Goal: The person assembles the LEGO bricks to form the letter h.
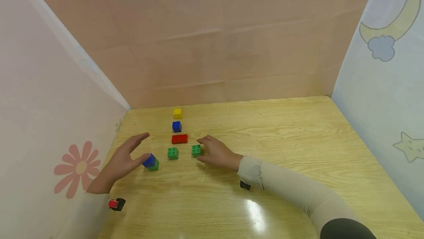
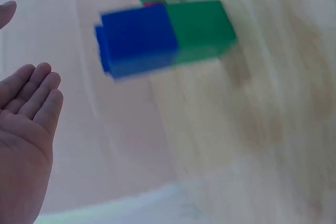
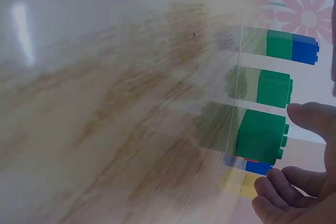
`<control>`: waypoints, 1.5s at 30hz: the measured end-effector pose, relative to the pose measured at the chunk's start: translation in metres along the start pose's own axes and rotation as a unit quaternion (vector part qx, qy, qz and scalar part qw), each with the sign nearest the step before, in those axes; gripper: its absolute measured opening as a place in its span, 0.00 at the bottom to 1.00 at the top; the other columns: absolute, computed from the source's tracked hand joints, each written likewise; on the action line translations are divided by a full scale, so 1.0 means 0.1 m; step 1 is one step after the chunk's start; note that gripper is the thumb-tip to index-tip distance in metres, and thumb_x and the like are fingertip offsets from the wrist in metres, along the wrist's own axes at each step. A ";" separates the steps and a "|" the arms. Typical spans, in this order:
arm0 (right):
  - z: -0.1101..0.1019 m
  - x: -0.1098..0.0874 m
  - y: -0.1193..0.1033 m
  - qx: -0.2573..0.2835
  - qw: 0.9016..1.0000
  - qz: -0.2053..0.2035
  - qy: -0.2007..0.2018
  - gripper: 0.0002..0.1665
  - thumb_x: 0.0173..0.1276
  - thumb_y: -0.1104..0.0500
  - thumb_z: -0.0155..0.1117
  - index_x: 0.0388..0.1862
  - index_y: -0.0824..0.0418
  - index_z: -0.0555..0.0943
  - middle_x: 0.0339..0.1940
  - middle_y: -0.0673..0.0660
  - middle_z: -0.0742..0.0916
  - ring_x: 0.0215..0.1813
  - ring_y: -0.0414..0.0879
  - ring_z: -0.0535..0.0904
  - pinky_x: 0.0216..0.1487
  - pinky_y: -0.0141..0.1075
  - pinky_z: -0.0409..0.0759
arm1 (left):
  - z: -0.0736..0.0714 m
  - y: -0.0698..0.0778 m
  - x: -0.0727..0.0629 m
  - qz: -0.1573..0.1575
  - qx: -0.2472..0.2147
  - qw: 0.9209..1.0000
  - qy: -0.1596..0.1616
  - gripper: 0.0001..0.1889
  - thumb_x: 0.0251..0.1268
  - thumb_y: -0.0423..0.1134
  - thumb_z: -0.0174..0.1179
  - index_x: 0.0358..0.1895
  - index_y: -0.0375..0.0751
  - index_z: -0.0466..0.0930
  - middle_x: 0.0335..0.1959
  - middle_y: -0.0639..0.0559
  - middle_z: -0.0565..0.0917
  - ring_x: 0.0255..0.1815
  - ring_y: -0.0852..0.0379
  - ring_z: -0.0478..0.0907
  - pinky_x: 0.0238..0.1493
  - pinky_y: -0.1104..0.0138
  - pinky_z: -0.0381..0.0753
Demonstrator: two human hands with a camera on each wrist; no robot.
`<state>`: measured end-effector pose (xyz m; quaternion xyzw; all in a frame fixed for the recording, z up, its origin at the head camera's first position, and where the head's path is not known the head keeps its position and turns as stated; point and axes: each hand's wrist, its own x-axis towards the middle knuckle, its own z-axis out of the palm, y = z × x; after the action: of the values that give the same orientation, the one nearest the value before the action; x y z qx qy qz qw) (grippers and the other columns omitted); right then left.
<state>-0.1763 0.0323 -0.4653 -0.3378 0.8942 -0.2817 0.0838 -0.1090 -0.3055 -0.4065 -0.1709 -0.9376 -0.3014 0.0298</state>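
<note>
My left hand [image 1: 123,161] is above the table's left side, fingers straight and thumb spread wide. Beside it stands a two-brick stack, a blue brick [image 1: 149,160] on a green brick [image 1: 154,166]; in the head view the thumb tip overlaps the blue one. The left wrist view has the open palm [image 2: 26,145] apart from the stack's blue brick [image 2: 139,40]. My right hand [image 1: 216,152] reaches in from the right, thumb and fingers parted on either side of a single green brick [image 1: 196,151]. Another green brick [image 1: 172,153] sits between the two hands.
Beyond the hands, a red brick [image 1: 180,139], a blue brick [image 1: 177,126] and a yellow brick [image 1: 177,113] form a line toward the back of the wooden table [image 1: 281,139]. A pink back wall [image 1: 212,47] and pale side walls enclose the table.
</note>
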 end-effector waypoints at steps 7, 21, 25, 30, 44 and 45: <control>-0.01 0.00 -0.01 -0.008 1.000 -0.009 0.007 0.40 0.62 0.48 0.72 0.68 0.64 0.71 0.59 0.57 0.78 0.59 0.49 0.76 0.61 0.40 0.76 | 0.12 0.27 0.17 0.015 0.000 1.000 -0.017 0.40 0.63 0.49 0.66 0.75 0.48 0.57 0.72 0.46 0.63 0.70 0.39 0.62 0.62 0.39 0.67; 0.02 0.03 -0.02 -0.004 1.000 -0.021 0.007 0.37 0.63 0.49 0.71 0.67 0.64 0.72 0.58 0.57 0.79 0.58 0.48 0.77 0.60 0.39 0.77 | 0.49 0.46 0.24 -0.037 0.089 0.992 -0.077 0.35 0.63 0.39 0.67 0.70 0.31 0.63 0.65 0.35 0.70 0.64 0.37 0.70 0.60 0.45 0.74; 0.03 0.02 0.02 0.004 1.000 -0.013 0.012 0.36 0.64 0.51 0.71 0.67 0.64 0.72 0.58 0.56 0.79 0.57 0.48 0.77 0.60 0.40 0.77 | 0.59 0.48 0.30 -0.037 0.105 0.991 -0.081 0.35 0.62 0.37 0.68 0.69 0.30 0.63 0.64 0.34 0.71 0.62 0.38 0.72 0.58 0.48 0.76; 0.05 0.02 0.08 0.013 1.000 -0.016 0.021 0.34 0.65 0.53 0.70 0.66 0.64 0.72 0.57 0.57 0.80 0.57 0.48 0.77 0.59 0.40 0.77 | 0.67 0.52 0.37 -0.058 0.115 0.987 -0.095 0.35 0.61 0.36 0.68 0.69 0.29 0.64 0.64 0.34 0.71 0.61 0.39 0.73 0.57 0.49 0.77; 0.09 0.07 0.13 0.006 0.999 -0.026 0.019 0.30 0.65 0.54 0.69 0.63 0.64 0.75 0.57 0.57 0.81 0.56 0.48 0.78 0.57 0.40 0.78 | 0.72 0.52 0.40 -0.100 0.131 0.980 -0.114 0.34 0.61 0.35 0.68 0.68 0.29 0.65 0.63 0.34 0.72 0.61 0.40 0.73 0.59 0.51 0.76; 0.09 0.08 0.14 0.006 0.999 -0.025 0.019 0.30 0.65 0.54 0.69 0.63 0.63 0.75 0.56 0.57 0.81 0.56 0.48 0.78 0.57 0.40 0.78 | 0.72 0.52 0.40 -0.103 0.130 0.979 -0.115 0.34 0.61 0.35 0.68 0.68 0.29 0.65 0.63 0.34 0.72 0.61 0.40 0.73 0.59 0.51 0.76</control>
<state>-0.1867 0.0315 -0.4802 -0.3546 0.8850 -0.2955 0.0617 -0.1259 -0.2129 -0.4303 -0.1016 -0.9785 -0.1568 -0.0876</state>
